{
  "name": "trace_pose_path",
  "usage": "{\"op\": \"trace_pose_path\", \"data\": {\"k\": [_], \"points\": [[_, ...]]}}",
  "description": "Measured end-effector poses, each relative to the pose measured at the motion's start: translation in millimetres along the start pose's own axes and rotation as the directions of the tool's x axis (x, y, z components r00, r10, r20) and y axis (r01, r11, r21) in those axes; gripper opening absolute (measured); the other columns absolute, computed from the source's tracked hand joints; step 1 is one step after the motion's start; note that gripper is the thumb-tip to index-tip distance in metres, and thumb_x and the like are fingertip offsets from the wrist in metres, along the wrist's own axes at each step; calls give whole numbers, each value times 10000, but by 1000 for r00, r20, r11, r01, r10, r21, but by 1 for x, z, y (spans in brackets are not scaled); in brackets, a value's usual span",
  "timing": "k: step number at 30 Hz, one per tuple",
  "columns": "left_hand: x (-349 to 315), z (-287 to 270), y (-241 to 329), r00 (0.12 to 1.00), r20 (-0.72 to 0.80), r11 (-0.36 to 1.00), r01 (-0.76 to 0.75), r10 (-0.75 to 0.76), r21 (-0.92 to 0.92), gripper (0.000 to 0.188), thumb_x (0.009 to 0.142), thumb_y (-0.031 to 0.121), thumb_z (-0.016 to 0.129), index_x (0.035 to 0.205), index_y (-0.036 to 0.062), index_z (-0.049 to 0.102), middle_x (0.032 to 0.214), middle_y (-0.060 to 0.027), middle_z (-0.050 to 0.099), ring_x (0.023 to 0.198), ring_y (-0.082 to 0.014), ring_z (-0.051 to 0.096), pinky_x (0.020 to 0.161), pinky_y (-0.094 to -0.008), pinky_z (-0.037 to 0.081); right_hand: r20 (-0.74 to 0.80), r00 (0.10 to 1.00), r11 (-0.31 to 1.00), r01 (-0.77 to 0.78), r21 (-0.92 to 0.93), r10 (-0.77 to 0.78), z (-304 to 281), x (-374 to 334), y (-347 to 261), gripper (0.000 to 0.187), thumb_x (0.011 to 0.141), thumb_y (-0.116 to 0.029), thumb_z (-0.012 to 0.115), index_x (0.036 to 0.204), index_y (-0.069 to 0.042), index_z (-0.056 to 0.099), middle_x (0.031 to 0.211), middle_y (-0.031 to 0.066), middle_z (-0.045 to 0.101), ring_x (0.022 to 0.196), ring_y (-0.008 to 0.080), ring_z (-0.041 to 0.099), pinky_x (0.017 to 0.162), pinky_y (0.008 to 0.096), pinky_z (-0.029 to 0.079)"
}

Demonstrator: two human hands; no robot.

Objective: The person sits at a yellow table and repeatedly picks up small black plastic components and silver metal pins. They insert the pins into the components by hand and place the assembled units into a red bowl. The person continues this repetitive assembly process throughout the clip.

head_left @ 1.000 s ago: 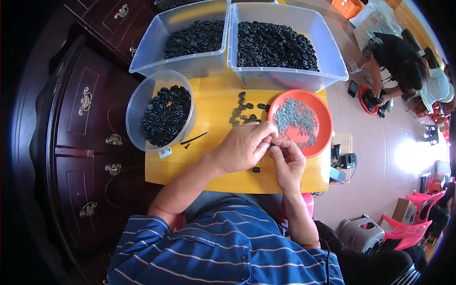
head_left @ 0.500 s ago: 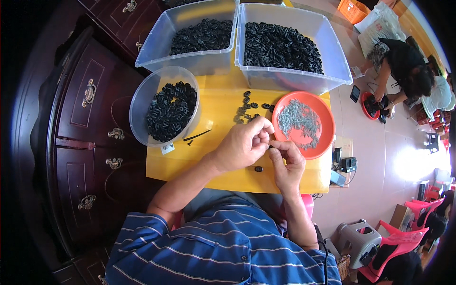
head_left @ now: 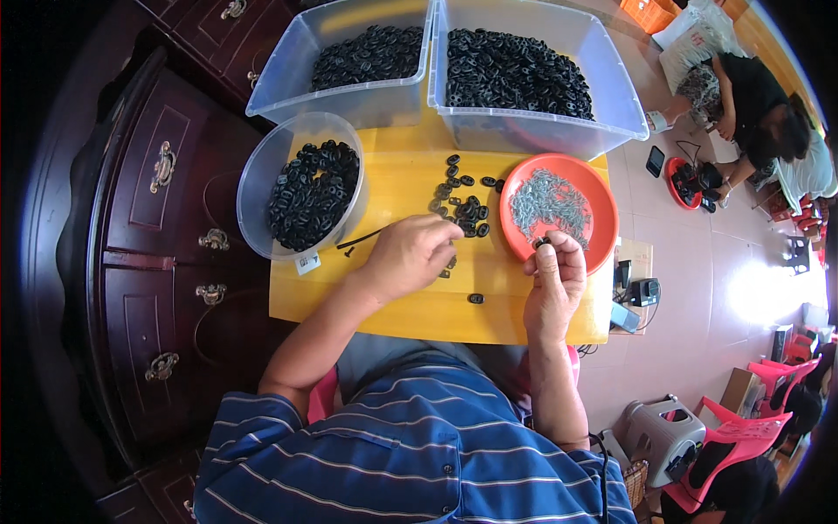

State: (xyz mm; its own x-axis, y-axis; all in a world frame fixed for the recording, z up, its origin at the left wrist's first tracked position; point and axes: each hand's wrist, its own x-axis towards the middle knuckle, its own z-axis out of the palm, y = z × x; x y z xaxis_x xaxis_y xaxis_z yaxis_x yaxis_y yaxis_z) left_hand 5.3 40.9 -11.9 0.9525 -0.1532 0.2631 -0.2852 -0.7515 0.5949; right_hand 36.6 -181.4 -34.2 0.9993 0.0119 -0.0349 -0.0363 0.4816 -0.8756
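A small dark piece (head_left: pixel 542 242) is pinched between thumb and fingers of the right hand (head_left: pixel 553 284), at the near side of a red dish (head_left: pixel 610 210) in which thin silver pins (head_left: pixel 552 205) are heaped. The left hand (head_left: pixel 401 262) is held with fingers curled above the yellow bench (head_left: pixel 375 314); whether anything is gripped there cannot be told. Beyond it, loose black oval pieces (head_left: pixel 471 210) are scattered beside the dish, and more are contained in a round clear tub (head_left: pixel 251 188) to the left.
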Motion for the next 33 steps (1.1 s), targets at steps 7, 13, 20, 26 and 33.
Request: {"op": "trace_pose_path", "data": {"k": [7, 13, 20, 26, 33], "points": [[19, 25, 13, 997, 72, 983, -26, 13, 184, 262, 859, 137, 705, 1098, 36, 669, 963, -120, 667, 861, -328, 679, 743, -447, 552, -26, 1000, 999, -3, 33, 4, -3, 2, -1, 159, 988, -28, 634, 1146, -30, 625, 981, 33, 633, 758, 101, 565, 716, 244, 479], [24, 33, 11, 992, 125, 970, -22, -8, 241, 267, 869, 155, 702, 1109, 44, 668, 970, -113, 650, 857, -323, 682, 738, -445, 560, -21, 1000, 999, 0, 32, 0, -2, 2, -1, 164, 988, -28, 635, 1152, -28, 622, 992, 31, 630, 769, 100, 562, 723, 241, 477], [23, 32, 12, 994, 107, 972, -44, 19, 232, 268, 874, 180, 709, 1107, 54, 671, 961, -105, 646, 844, -317, 681, 723, -436, 558, -34, 999, 999, -10, 39, 11, -2, 1, 0, 164, 983, -37, 645, 1145, -41, 624, 991, 29, 639, 764, 95, 565, 713, 231, 471], [10, 25, 31, 974, 215, 990, -93, 68, 107, 254, 862, 214, 727, 1060, 60, 684, 944, -115, 648, 856, -324, 675, 738, -442, 552, -41, 999, 999, 2, 36, 0, -4, 1, 1, 169, 978, -44, 653, 1145, -53, 629, 977, 22, 648, 750, 91, 568, 698, 222, 466], [-27, 32, 48, 924, 380, 994, -79, 46, 71, 193, 886, 200, 705, 1020, 73, 651, 924, -122, 638, 889, -329, 664, 770, -443, 543, -20, 1000, 999, 4, 38, -3, -3, 0, 2, 164, 986, -32, 641, 1149, -29, 626, 982, 33, 642, 778, 93, 574, 723, 237, 476]]}}
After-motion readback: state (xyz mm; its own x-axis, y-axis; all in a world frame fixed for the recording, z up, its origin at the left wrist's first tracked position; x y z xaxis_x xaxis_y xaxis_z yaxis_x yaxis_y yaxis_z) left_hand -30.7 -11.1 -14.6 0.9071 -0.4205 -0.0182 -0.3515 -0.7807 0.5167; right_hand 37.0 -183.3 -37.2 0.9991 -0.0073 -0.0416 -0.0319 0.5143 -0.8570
